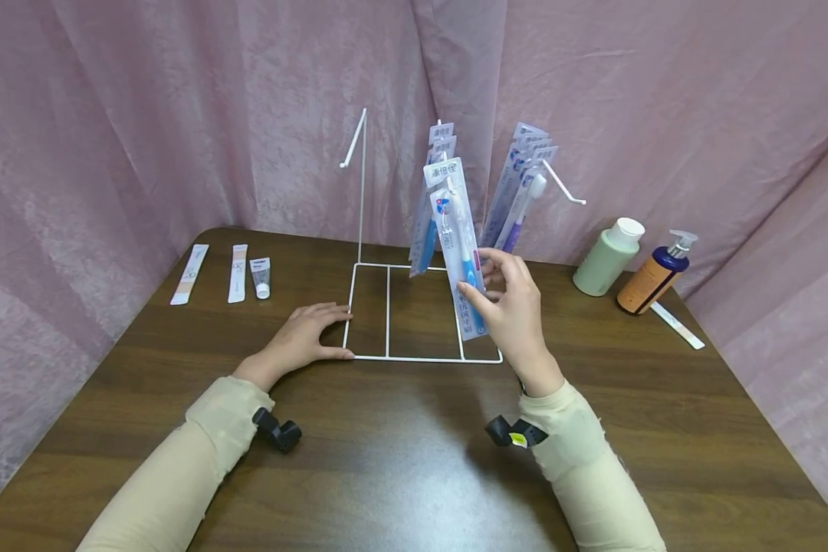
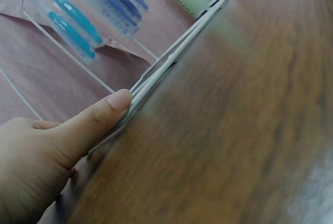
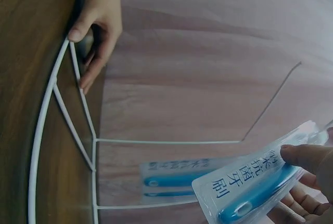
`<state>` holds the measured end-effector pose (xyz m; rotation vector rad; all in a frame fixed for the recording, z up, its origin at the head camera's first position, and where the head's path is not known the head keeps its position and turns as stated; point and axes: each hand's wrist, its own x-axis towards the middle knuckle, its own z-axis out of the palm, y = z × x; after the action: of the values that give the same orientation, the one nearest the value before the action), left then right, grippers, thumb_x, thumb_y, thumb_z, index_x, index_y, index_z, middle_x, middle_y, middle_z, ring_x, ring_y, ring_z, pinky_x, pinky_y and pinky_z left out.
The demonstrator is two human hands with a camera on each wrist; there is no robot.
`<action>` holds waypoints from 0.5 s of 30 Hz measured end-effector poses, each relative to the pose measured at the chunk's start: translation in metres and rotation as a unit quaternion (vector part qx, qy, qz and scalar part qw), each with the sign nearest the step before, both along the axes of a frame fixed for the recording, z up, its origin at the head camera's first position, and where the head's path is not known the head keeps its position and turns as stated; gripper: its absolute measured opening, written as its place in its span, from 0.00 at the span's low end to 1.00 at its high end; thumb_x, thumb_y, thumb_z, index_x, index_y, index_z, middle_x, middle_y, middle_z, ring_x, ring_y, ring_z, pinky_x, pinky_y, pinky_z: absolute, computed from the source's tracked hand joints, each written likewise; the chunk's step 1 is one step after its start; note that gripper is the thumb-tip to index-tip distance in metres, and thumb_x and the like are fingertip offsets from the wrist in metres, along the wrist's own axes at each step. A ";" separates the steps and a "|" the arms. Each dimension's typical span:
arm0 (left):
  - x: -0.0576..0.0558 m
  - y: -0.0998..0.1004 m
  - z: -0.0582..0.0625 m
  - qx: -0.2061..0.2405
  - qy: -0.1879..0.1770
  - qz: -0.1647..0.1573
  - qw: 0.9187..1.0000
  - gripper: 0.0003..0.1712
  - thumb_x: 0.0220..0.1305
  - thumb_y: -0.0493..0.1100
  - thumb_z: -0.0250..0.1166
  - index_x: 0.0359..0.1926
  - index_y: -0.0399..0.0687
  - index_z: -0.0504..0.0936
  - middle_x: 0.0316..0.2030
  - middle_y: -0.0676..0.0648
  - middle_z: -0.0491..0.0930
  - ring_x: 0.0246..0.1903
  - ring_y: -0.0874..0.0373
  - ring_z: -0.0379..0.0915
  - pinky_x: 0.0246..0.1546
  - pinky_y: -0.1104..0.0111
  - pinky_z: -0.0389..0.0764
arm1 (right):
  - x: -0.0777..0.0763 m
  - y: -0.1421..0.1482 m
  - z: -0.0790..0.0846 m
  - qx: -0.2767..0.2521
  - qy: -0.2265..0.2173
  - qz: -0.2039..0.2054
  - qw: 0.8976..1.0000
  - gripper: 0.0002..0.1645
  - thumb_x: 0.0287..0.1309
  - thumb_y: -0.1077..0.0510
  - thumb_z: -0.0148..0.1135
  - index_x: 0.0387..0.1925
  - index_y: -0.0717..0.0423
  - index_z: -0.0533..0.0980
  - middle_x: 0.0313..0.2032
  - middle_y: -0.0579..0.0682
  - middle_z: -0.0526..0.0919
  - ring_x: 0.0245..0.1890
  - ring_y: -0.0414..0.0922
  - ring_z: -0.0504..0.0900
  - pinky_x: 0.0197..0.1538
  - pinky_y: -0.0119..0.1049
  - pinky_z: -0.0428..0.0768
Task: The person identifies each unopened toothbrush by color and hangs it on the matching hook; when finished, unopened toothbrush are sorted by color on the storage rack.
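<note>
My right hand [image 1: 514, 307] pinches a packaged blue toothbrush [image 1: 464, 261] between thumb and fingers, on the pack's lower half. The pack tilts, its printed top at the front of the rack's middle hook. Behind it hang several more blue toothbrush packs [image 1: 424, 238]. In the right wrist view the held pack [image 3: 250, 187] shows dark lettering and a blue handle. My left hand [image 1: 303, 337] rests at the front left corner of the white wire rack [image 1: 414, 359]. Its straight thumb [image 2: 99, 117] presses the front wire, while the other fingers reach along the side bar.
Purple toothbrush packs [image 1: 517, 192] hang on the right hook; the left hook [image 1: 354, 142] carries none. Two slim sachets [image 1: 238, 274] and a small tube [image 1: 261, 277] lie at left. A green bottle [image 1: 603, 261], an orange pump bottle [image 1: 652, 280] and another sachet [image 1: 678, 326] sit at right.
</note>
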<state>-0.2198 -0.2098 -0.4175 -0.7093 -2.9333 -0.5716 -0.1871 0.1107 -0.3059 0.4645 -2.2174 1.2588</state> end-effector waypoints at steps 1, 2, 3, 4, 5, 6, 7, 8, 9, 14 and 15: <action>0.000 0.000 0.000 0.000 0.000 0.000 1.000 0.45 0.48 0.64 0.71 0.64 0.47 0.73 0.67 0.42 0.69 0.69 0.42 0.58 0.68 0.43 0.55 | -0.003 -0.002 -0.001 0.001 0.003 -0.004 1.000 0.29 0.49 0.62 0.73 0.54 0.62 0.74 0.38 0.58 0.75 0.38 0.47 0.80 0.36 0.18 0.79; 0.000 0.000 0.000 -0.001 0.000 0.000 1.000 0.45 0.48 0.64 0.71 0.64 0.47 0.73 0.67 0.42 0.69 0.69 0.42 0.58 0.68 0.43 0.55 | -0.005 -0.003 -0.002 -0.001 0.006 -0.008 1.000 0.29 0.49 0.61 0.73 0.54 0.62 0.74 0.38 0.58 0.75 0.38 0.47 0.80 0.36 0.17 0.78; 0.000 0.000 0.000 -0.001 0.000 0.000 1.000 0.45 0.48 0.64 0.71 0.64 0.47 0.73 0.67 0.42 0.69 0.69 0.42 0.58 0.68 0.44 0.55 | -0.008 -0.005 -0.004 -0.003 0.010 -0.012 1.000 0.28 0.49 0.61 0.73 0.54 0.62 0.75 0.38 0.59 0.76 0.37 0.47 0.80 0.35 0.17 0.78; -0.001 0.000 0.000 -0.002 0.000 0.000 1.000 0.45 0.48 0.64 0.71 0.64 0.47 0.73 0.67 0.42 0.69 0.69 0.42 0.58 0.68 0.44 0.56 | -0.011 -0.006 -0.005 -0.007 0.011 -0.015 1.000 0.28 0.50 0.61 0.73 0.53 0.62 0.75 0.38 0.59 0.76 0.37 0.47 0.80 0.35 0.17 0.78; -0.001 0.000 0.000 -0.002 -0.001 0.000 1.000 0.45 0.48 0.64 0.71 0.64 0.47 0.73 0.67 0.42 0.69 0.69 0.42 0.58 0.68 0.44 0.56 | -0.014 -0.008 -0.006 -0.011 0.013 -0.020 1.000 0.28 0.49 0.61 0.73 0.53 0.62 0.75 0.38 0.59 0.76 0.36 0.46 0.80 0.35 0.17 0.78; -0.001 0.000 0.000 -0.003 -0.001 0.000 1.000 0.45 0.48 0.64 0.71 0.64 0.47 0.73 0.67 0.42 0.69 0.69 0.42 0.58 0.68 0.44 0.56 | -0.017 -0.009 -0.007 -0.014 0.014 -0.021 1.000 0.28 0.49 0.61 0.73 0.53 0.62 0.75 0.38 0.59 0.76 0.36 0.46 0.80 0.35 0.18 0.79; -0.001 0.000 0.000 -0.003 -0.002 0.001 1.000 0.45 0.48 0.64 0.71 0.64 0.47 0.73 0.67 0.42 0.69 0.69 0.42 0.58 0.68 0.44 0.56 | -0.019 -0.011 -0.009 -0.018 0.014 -0.022 1.000 0.28 0.50 0.61 0.73 0.53 0.62 0.75 0.38 0.59 0.76 0.36 0.46 0.80 0.35 0.20 0.80; -0.001 0.000 0.000 -0.003 -0.002 0.001 1.000 0.45 0.48 0.64 0.71 0.64 0.47 0.73 0.67 0.42 0.69 0.69 0.42 0.58 0.68 0.44 0.56 | -0.023 -0.012 -0.010 -0.022 0.014 -0.022 0.999 0.28 0.50 0.61 0.72 0.53 0.62 0.75 0.38 0.59 0.76 0.36 0.46 0.80 0.35 0.22 0.81; -0.001 0.000 0.000 -0.003 -0.002 0.002 1.000 0.45 0.48 0.64 0.71 0.64 0.47 0.73 0.67 0.42 0.69 0.69 0.42 0.58 0.68 0.44 0.56 | -0.026 -0.014 -0.011 -0.023 0.014 -0.023 0.999 0.28 0.50 0.61 0.72 0.53 0.62 0.74 0.38 0.59 0.76 0.36 0.47 0.80 0.36 0.26 0.83; 0.000 0.000 0.000 -0.004 -0.004 0.004 1.000 0.45 0.48 0.64 0.71 0.64 0.47 0.73 0.67 0.42 0.68 0.69 0.42 0.58 0.68 0.44 0.55 | -0.040 -0.022 -0.016 -0.039 0.014 -0.024 0.999 0.28 0.50 0.61 0.72 0.54 0.62 0.74 0.39 0.59 0.76 0.37 0.48 0.79 0.38 0.39 0.86; 0.000 0.000 0.000 -0.004 -0.004 0.004 1.000 0.45 0.48 0.64 0.71 0.64 0.47 0.73 0.67 0.42 0.68 0.69 0.42 0.58 0.68 0.44 0.55 | -0.043 -0.024 -0.017 -0.043 0.014 -0.025 0.999 0.28 0.50 0.61 0.72 0.54 0.62 0.74 0.39 0.59 0.76 0.37 0.49 0.79 0.39 0.40 0.86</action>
<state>-0.2198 -0.2093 -0.4171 -0.6980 -2.9464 -0.5641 -0.2296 0.0869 -0.3226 0.3884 -2.1280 1.3076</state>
